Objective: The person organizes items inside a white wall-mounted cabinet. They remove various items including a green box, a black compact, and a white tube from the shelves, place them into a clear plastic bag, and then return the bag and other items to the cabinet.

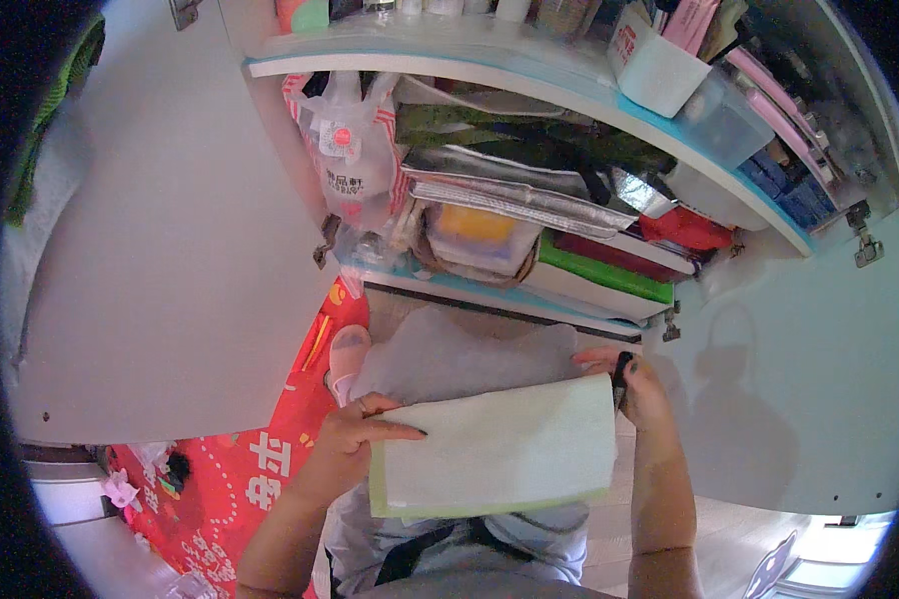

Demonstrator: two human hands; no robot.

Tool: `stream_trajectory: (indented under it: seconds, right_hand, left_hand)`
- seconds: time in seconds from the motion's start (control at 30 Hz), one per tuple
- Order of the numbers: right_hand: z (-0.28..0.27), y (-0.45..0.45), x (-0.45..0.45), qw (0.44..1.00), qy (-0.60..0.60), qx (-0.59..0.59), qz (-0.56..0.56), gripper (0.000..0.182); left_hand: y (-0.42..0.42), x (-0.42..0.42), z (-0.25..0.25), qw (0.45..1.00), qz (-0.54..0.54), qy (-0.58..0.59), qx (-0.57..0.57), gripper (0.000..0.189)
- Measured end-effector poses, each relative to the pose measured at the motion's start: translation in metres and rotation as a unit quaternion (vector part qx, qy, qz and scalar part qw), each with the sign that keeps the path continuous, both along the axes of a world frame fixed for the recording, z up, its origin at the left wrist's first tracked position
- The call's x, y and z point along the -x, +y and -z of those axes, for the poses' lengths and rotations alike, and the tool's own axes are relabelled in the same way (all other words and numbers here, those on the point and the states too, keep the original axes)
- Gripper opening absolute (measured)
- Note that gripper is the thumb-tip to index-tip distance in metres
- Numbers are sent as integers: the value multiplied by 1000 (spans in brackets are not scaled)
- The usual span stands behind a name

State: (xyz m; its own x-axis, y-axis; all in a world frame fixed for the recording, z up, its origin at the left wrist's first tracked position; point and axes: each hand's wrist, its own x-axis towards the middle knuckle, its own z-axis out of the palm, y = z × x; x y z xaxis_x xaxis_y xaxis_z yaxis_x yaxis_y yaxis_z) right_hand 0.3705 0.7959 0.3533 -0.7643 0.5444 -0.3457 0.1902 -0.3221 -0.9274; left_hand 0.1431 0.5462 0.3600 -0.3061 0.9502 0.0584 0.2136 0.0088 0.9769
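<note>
A flat white rectangular panel (494, 442) with pale green edging lies level across my lap. My left hand (356, 434) grips its upper left corner, with the thumb on top. At the right edge, my right hand (640, 385) holds a small black object (622, 371), perhaps a strap or handle; I cannot tell whether it is attached to the panel. Some right fingers reach behind the upper right corner. Beyond the panel spreads a translucent whitish plastic sheet or bag (468, 356), touching or close to the right fingertips.
Ahead stands a cabinet with its white left door (150, 247) and right door (786, 359) swung out. Its shelves hold a plastic carrier bag (352, 157), a silver foil-like flat item (517, 191) and a white container (655, 64). A red printed mat (232, 472) covers floor at left.
</note>
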Motion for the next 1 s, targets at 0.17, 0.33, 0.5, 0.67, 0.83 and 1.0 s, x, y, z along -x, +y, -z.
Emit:
stream_trajectory:
  seconds: [0.17, 0.33, 0.5, 0.67, 0.83, 1.0]
  right_hand:
    - [-9, -7, -2, 985, -117, -112, -67, 32]
    - [-1, -6, -10, 992, -109, -61, 33, 29]
    - [-10, -8, -9, 996, -89, 7, 16, 28]
    - [-16, -7, -17, 961, -220, -158, 48, 30]
    - [-5, 28, -76, 943, -11, -85, 323, 36]
    - [12, 38, -121, 950, 168, -30, 261, 22]
  left_hand:
    - [3, -15, -6, 995, -56, 8, 79, 32]
    - [8, -20, -16, 997, -3, 56, 61, 35]
    - [12, -24, -12, 983, 84, 146, -69, 39]
    - [13, -24, -18, 997, -48, 26, 62, 41]
    - [13, -21, -17, 961, 5, 254, 112, 34]
    - [10, -37, -8, 921, 39, 383, 62, 27]
